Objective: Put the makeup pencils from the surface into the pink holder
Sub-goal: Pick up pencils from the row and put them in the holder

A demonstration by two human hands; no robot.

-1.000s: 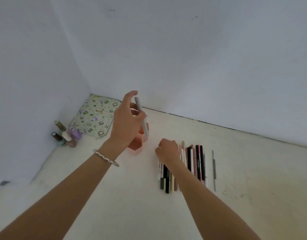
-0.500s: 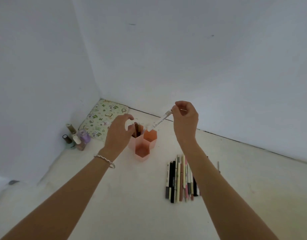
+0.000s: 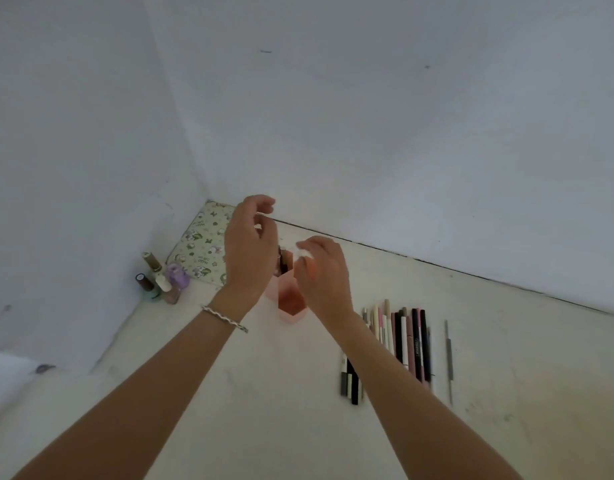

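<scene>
The pink honeycomb holder (image 3: 291,304) stands on the white surface, partly hidden behind both hands. Dark pencils (image 3: 283,264) stick up from its back compartment. My right hand (image 3: 324,275) is directly over the holder and pinches a white makeup pencil (image 3: 301,250), of which only the top end shows. My left hand (image 3: 250,251) hovers just left of it, above the holder, fingers apart and holding nothing. A row of several makeup pencils (image 3: 404,341) lies on the surface to the right of the holder, partly covered by my right forearm.
A thin metal tool (image 3: 449,358) lies right of the pencil row. Several nail polish bottles (image 3: 160,278) stand by the left wall. A floral pad (image 3: 201,249) lies in the corner. Walls close off the left and the back.
My left hand dropped its grey pencil into the holder and rose with nothing in it. My right hand picked a white pencil from the row and brought it down over the holder.
</scene>
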